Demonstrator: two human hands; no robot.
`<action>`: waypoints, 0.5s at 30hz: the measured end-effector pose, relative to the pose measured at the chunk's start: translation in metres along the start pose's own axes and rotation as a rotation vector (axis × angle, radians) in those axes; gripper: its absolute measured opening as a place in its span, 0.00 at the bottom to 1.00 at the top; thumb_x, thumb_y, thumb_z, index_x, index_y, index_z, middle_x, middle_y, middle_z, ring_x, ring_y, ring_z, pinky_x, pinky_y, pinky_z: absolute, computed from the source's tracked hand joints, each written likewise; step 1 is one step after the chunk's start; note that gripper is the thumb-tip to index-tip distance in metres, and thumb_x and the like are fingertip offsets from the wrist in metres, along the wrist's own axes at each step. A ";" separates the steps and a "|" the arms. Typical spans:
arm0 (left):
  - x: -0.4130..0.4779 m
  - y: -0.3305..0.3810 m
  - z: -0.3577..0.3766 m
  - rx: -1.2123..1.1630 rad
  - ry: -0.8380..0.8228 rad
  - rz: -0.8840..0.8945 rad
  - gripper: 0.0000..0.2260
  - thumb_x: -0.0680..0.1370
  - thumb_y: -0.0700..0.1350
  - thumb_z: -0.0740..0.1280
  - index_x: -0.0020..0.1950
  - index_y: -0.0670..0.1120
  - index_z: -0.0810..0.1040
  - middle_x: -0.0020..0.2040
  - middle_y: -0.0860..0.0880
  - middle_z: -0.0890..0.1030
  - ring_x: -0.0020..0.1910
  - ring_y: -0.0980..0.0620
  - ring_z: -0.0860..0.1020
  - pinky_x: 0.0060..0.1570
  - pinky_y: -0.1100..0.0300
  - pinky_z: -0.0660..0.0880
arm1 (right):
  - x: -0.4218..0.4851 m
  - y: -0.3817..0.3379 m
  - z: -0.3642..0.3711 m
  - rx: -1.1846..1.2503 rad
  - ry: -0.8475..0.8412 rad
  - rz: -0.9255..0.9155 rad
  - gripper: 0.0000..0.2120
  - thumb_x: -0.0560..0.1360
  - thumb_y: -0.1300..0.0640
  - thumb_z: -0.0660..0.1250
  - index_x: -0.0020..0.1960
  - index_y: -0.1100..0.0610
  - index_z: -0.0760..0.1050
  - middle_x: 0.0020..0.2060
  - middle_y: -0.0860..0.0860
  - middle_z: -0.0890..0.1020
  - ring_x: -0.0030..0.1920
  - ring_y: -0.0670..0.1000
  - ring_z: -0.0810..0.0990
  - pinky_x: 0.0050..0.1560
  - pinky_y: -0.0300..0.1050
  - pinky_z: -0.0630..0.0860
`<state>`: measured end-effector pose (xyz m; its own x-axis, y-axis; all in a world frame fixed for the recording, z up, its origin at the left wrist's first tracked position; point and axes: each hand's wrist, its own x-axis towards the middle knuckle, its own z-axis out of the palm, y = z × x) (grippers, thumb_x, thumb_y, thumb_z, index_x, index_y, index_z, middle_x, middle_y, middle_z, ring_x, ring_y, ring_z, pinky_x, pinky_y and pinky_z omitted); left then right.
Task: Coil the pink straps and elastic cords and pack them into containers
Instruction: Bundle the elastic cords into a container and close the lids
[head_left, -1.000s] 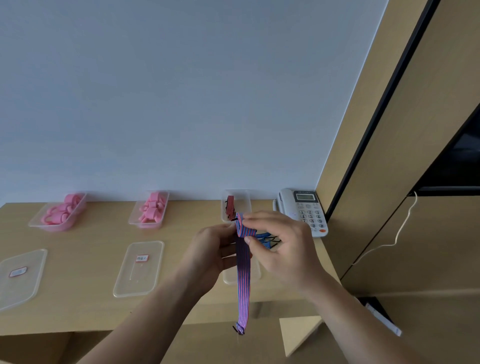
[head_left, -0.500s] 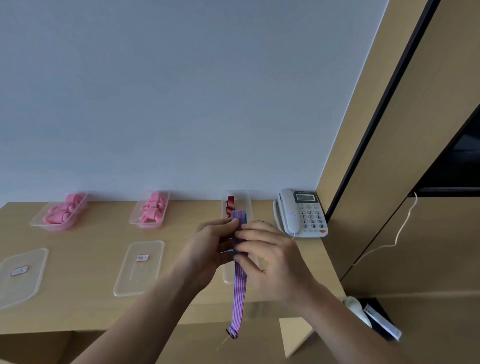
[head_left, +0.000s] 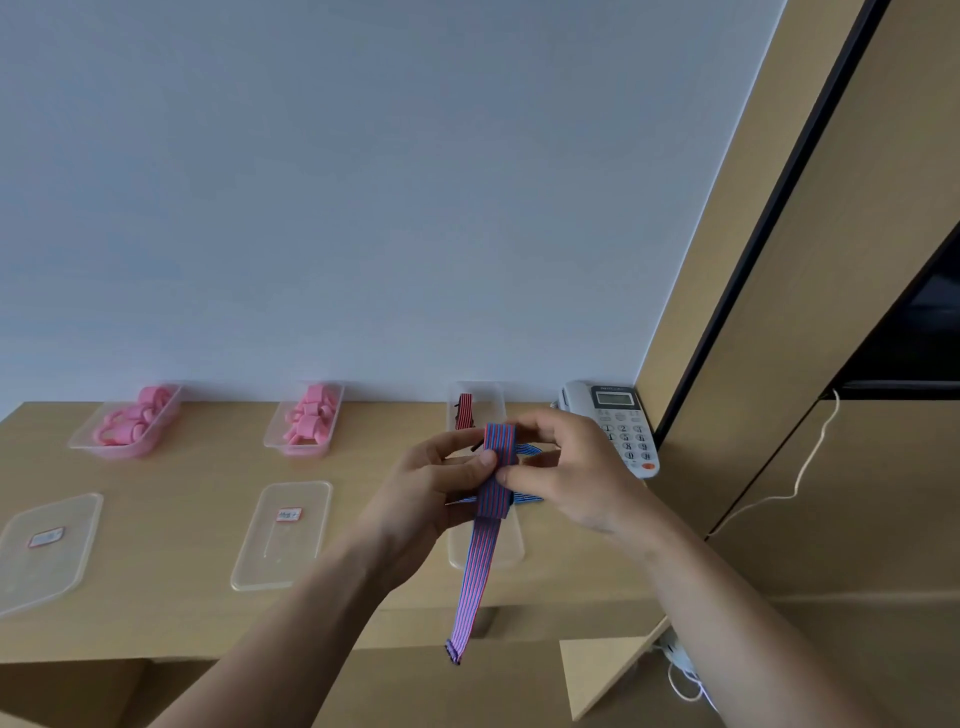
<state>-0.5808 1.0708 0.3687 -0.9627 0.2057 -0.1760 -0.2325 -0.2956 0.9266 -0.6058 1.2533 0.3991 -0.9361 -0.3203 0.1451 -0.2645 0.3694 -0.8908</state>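
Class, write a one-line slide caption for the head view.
Left hand and right hand pinch a looped striped elastic cord above the desk.

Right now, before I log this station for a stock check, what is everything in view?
containers: three, clear, at the back of the desk
pink straps: many, pink, coiled in the left and middle containers
red-black cord: one, striped, in the right container
lids: three, clear, nearer on the desk; two show labels
striped elastic cord: one, blue-red, held above the right lid, tail hanging
telephone: one, white, back right corner
cable: one, white, down the cabinet at right
desk: one, light wood, against the pale wall
left hand: one, pinches the striped elastic cord
right hand: one, pinches it from the right
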 end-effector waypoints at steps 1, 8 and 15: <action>0.000 0.000 0.000 0.002 -0.011 -0.016 0.20 0.74 0.46 0.73 0.66 0.43 0.82 0.62 0.35 0.83 0.60 0.30 0.81 0.66 0.31 0.74 | 0.000 0.001 -0.001 0.012 -0.006 0.010 0.15 0.66 0.61 0.76 0.51 0.49 0.83 0.46 0.43 0.86 0.49 0.42 0.84 0.51 0.39 0.78; -0.003 -0.004 0.005 0.112 -0.038 -0.154 0.22 0.75 0.62 0.68 0.58 0.47 0.86 0.56 0.42 0.86 0.52 0.40 0.86 0.57 0.47 0.80 | 0.001 0.004 -0.003 0.061 0.070 -0.015 0.15 0.65 0.62 0.76 0.49 0.48 0.83 0.44 0.44 0.87 0.46 0.43 0.85 0.49 0.40 0.80; -0.006 -0.011 0.010 0.107 -0.004 -0.232 0.27 0.77 0.64 0.66 0.61 0.43 0.83 0.54 0.39 0.87 0.49 0.40 0.86 0.50 0.48 0.84 | 0.000 0.007 -0.004 0.084 0.241 -0.073 0.17 0.68 0.70 0.76 0.54 0.56 0.80 0.45 0.48 0.86 0.46 0.44 0.85 0.45 0.37 0.79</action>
<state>-0.5707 1.0823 0.3631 -0.8845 0.2608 -0.3870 -0.4312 -0.1397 0.8914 -0.6089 1.2592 0.3945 -0.9462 -0.1229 0.2994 -0.3224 0.2760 -0.9055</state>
